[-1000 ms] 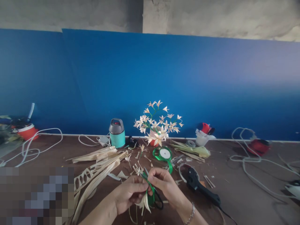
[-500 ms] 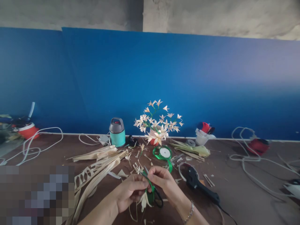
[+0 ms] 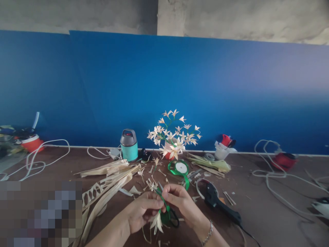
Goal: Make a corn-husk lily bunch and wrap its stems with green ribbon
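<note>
My left hand (image 3: 147,210) is closed, thumb against fingers, on the thin stem of a pale husk flower (image 3: 157,223), whose petals hang downward below the hand. My right hand (image 3: 178,199) faces it, thumb and forefinger pinched on a narrow green ribbon (image 3: 167,207) that runs at the stem. Scissors with a black handle loop (image 3: 175,219) show below and between the hands; whether they lie on the table is hard to tell. Beyond my fingers is a spool of green ribbon (image 3: 181,167), its loose end trailing forward.
Dried husks (image 3: 110,171) lie at the left, more (image 3: 210,163) at the back right. A pot of husk flowers (image 3: 169,155) stands behind, beside a turquoise container (image 3: 129,151). A black glue gun (image 3: 221,204) with its cord lies to the right. Scraps litter the brown table.
The flower below my left hand has turned, its petals now pointing more downward and spread toward me. Both hands stay nearly in place.
</note>
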The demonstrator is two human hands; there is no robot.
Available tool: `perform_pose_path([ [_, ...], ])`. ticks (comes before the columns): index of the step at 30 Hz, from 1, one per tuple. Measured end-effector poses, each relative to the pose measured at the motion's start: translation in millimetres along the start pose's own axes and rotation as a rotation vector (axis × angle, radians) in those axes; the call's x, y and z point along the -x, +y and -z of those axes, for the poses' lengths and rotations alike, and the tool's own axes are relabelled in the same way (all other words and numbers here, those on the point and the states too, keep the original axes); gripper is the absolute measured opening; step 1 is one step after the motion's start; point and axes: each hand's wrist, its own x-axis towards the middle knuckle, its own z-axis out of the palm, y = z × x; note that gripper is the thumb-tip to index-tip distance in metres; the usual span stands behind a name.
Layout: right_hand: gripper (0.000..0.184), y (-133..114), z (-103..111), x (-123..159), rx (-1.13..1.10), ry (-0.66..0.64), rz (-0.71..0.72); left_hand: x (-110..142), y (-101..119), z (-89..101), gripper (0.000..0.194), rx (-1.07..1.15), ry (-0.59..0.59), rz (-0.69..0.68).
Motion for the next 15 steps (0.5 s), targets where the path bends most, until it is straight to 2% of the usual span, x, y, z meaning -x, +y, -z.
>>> perform_pose_path([
  [9,0.028,-0.6,-1.9,1.4,-0.037,-0.033,-0.008,-0.3,-0.9,1.2,0.025,0.058,-0.046,0.022],
  [15,0.029,0.7,-1.4,1.1,-0.02,-0.019,-0.01,-0.1,-2.1,0.3,0.027,0.054,-0.021,0.019],
])
